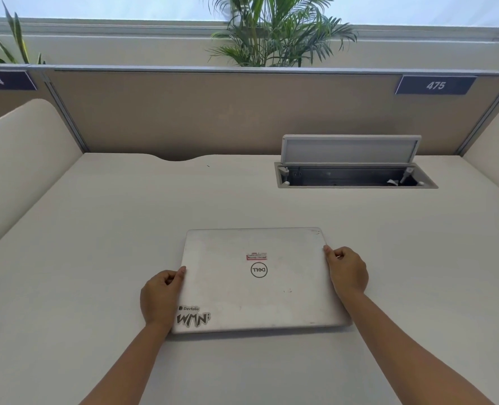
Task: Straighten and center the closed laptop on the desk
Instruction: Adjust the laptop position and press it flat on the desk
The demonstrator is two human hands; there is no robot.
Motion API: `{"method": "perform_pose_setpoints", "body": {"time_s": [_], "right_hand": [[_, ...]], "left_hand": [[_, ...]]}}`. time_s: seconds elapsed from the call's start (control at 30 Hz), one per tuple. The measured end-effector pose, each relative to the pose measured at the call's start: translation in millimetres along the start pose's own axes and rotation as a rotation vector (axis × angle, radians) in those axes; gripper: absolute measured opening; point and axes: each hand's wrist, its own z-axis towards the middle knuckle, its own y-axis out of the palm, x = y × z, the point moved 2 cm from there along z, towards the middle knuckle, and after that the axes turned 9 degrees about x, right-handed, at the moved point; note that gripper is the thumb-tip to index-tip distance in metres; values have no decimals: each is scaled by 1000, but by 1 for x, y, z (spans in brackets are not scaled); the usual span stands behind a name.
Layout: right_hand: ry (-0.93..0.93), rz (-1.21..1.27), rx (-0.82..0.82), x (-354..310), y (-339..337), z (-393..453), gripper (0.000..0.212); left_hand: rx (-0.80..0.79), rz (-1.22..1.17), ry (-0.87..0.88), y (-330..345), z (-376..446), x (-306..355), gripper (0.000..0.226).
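Both forearms reach in from below. The left hand (pixel 162 293) and right hand (pixel 348 270) grip the side edges of the closed laptop (pixel 260 282) (fingers curled, pinching it), which lies flat, slightly rotated, mid-desk (pixel 96 229).

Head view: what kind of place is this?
Most likely an open-plan office or study hall with numbered desks. The partition behind the desk carries a 475 seat label, and a cable box with a flip-up lid is set into the desk.
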Motion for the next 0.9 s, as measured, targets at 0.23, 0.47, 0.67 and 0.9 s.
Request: {"method": "perform_pose_setpoints", "body": {"time_s": [0.23, 0.47, 0.67, 0.9], "right_hand": [[-13, -21, -11, -3, 0, -1, 33], [-84, -64, -30, -8, 0, -4, 30], [-176, -58, -37, -18, 1, -9, 12], [-397, -174, -37, -24, -1, -21, 16]], "left_hand": [[16, 267, 82, -3, -1, 14, 47], [19, 460, 161, -1, -2, 26, 42], [-42, 656, 231, 4, 1, 32, 41], [-20, 614, 222, 3, -3, 34, 35]]}}
